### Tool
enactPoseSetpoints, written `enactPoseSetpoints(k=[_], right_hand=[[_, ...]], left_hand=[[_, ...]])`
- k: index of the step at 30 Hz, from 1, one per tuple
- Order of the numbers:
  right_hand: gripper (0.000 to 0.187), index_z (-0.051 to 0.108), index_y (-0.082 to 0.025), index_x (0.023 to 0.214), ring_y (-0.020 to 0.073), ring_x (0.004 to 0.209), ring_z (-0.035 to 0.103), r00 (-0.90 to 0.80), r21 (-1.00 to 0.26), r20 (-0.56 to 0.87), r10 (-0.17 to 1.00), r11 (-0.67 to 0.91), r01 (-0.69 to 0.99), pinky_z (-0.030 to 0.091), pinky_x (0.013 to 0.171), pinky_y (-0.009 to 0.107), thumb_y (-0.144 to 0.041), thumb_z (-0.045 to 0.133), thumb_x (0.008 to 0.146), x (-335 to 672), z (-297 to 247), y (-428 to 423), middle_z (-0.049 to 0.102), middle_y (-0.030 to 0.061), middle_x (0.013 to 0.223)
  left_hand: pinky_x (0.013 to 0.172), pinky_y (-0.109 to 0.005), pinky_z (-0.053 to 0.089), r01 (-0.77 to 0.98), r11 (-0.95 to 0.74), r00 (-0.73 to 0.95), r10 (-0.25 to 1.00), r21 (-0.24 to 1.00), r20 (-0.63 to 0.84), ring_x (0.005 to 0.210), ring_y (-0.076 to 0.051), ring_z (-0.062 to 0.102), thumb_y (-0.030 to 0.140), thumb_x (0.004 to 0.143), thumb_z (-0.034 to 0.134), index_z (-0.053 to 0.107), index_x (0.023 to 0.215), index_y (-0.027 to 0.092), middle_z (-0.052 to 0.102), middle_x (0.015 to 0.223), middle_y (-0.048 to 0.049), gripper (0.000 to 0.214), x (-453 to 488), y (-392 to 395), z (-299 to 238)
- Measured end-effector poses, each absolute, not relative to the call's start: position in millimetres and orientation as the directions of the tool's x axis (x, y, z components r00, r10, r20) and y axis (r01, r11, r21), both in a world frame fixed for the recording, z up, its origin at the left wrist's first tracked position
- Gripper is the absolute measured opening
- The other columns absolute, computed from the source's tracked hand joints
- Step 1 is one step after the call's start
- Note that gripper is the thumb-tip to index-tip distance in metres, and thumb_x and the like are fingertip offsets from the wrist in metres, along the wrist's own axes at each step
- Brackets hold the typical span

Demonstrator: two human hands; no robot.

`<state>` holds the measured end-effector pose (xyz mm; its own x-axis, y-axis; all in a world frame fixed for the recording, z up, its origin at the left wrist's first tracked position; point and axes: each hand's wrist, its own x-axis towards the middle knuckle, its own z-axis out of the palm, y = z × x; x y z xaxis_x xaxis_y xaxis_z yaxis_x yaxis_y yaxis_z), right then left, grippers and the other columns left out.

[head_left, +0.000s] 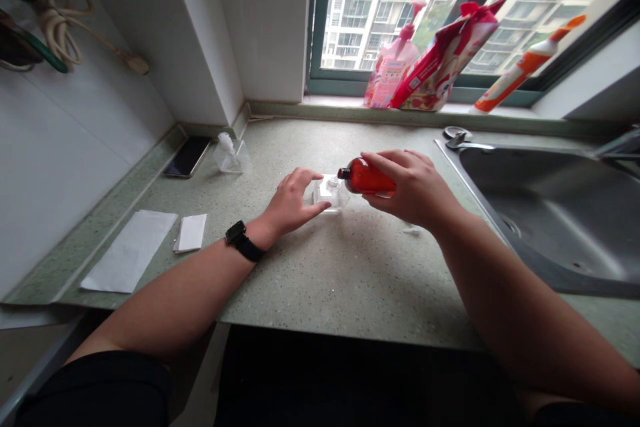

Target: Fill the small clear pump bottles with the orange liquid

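My right hand (pixel 407 187) is wrapped round a reddish-brown bottle (pixel 367 177), tilted nearly flat with its dark threaded neck pointing left. The neck's mouth sits just above the round opening of a clear square bottle (pixel 327 197) on the counter. Whether any liquid is flowing, I cannot make out. My left hand (pixel 295 199) reaches to the clear bottle from the left, thumb and fingers spread around its near and far sides; a firm grip is not visible. A similar clear container with a white pump (pixel 227 147) stands farther left, near the wall.
A phone (pixel 187 157), a white paper sheet (pixel 131 247) and a small stack of white cards (pixel 191 232) lie at the left. A steel sink (pixel 480 213) is at the right. On the windowsill stand a pink pump bottle (pixel 393 67), a red pouch (pixel 445 60) and an orange-white bottle (pixel 515 80).
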<state>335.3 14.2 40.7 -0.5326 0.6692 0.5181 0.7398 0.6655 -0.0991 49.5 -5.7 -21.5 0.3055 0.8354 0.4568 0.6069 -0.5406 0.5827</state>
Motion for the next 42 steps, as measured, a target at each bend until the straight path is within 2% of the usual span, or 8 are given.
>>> enactPoseSetpoints(k=[5,15,21,37,42], right_hand=[[0.066,0.065,-0.032,0.152,0.0389,0.121,0.072,-0.528,-0.093,0.516,0.674,0.657,0.748,0.05,0.114,0.066,-0.039,0.075,0.088,334.8,40.6,13.6,0.077,0.0128,0.134],[0.064,0.067,-0.029,0.15,0.0387,0.119,0.072,-0.528,-0.1,0.525,0.667,0.665,0.741,0.049,0.114,0.066,-0.04,0.074,0.088,335.2,39.8,14.5,0.076,0.0143,0.133],[0.064,0.066,-0.031,0.151,0.0384,0.119,0.072,-0.527,-0.105,0.521,0.671,0.663,0.741,0.049,0.114,0.067,-0.04,0.075,0.088,335.0,40.3,14.2,0.077,0.0131,0.132],[0.062,0.068,-0.029,0.149,0.0388,0.119,0.072,-0.529,-0.099,0.515,0.674,0.66,0.745,0.049,0.115,0.067,-0.041,0.075,0.089,334.2,41.8,14.0,0.077,0.0142,0.134],[0.064,0.066,-0.032,0.151,0.0377,0.12,0.072,-0.528,-0.098,0.51,0.679,0.656,0.748,0.048,0.115,0.067,-0.04,0.074,0.088,334.3,40.7,14.4,0.077,0.0126,0.133]], left_hand=[[0.114,-0.053,0.055,0.604,-0.544,0.306,0.833,0.582,0.461,0.129,-0.031,0.066,0.039,0.093,0.086,0.064,0.133,0.026,0.069,0.135,-0.0089,0.047,49.3,-5.8,-21.8],[0.114,-0.053,0.054,0.605,-0.535,0.304,0.84,0.59,0.45,0.129,-0.032,0.066,0.037,0.092,0.087,0.064,0.132,0.025,0.069,0.134,-0.0096,0.048,49.6,-5.0,-21.3],[0.114,-0.054,0.054,0.603,-0.534,0.305,0.841,0.592,0.448,0.129,-0.032,0.066,0.038,0.092,0.087,0.063,0.132,0.026,0.069,0.134,-0.0094,0.048,49.6,-4.9,-21.5],[0.112,-0.053,0.055,0.601,-0.538,0.303,0.837,0.59,0.455,0.127,-0.031,0.067,0.038,0.092,0.087,0.064,0.131,0.025,0.07,0.132,-0.0093,0.047,49.2,-4.8,-21.6],[0.113,-0.052,0.055,0.606,-0.539,0.303,0.836,0.585,0.457,0.127,-0.031,0.067,0.038,0.092,0.087,0.064,0.132,0.026,0.07,0.133,-0.0086,0.047,49.2,-5.0,-21.3]])
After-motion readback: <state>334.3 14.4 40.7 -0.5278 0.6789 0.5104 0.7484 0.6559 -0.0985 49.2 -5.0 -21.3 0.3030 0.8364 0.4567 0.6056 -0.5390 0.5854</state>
